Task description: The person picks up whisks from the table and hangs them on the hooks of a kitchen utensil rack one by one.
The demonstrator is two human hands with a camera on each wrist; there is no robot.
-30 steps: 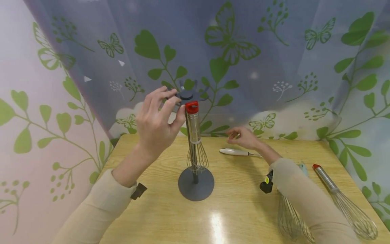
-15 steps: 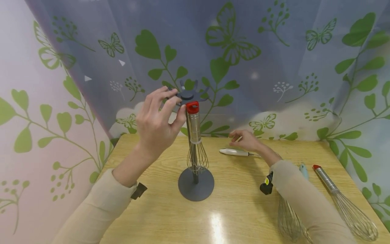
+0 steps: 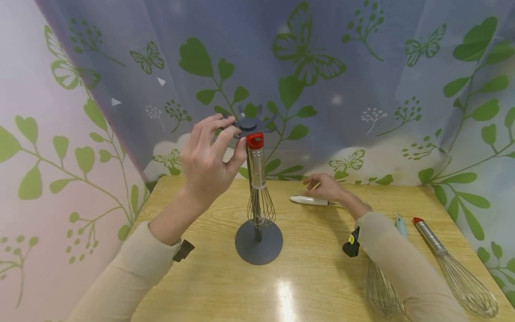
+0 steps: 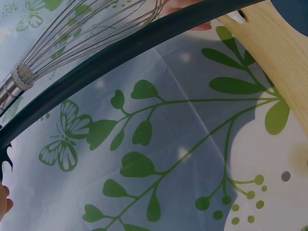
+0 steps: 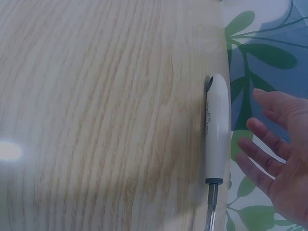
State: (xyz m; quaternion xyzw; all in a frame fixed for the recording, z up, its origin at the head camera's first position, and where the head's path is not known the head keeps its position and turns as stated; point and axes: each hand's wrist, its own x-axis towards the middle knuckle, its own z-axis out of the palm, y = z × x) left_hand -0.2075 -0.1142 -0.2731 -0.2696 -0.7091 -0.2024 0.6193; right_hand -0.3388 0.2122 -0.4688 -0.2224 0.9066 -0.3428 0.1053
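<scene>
In the head view a dark utensil stand (image 3: 259,252) with a round base and a ring of hooks on top stands mid-table. From a front hook hangs a steel whisk (image 3: 257,167) with a red end cap, wires down. My left hand (image 3: 207,154) holds the hooks at the stand's top, thumb beside the red cap. The left wrist view shows the whisk's wires (image 4: 96,33) alongside the dark pole (image 4: 106,67). My right hand (image 3: 327,188) hovers, fingers loosely bent, near a white-handled utensil (image 5: 216,130) lying on the table. The forearm hides that utensil's far end.
On the right of the wooden table (image 3: 209,286) lie a larger red-capped whisk (image 3: 454,268) and a whisk with a light blue handle (image 3: 380,286), the latter partly under the right sleeve. A patterned cloth (image 3: 382,112) rises behind the table.
My right hand has shifted slightly right and down towards the white handle. The hanging whisk has swayed a little at its top. My left hand has stayed at the stand's top.
</scene>
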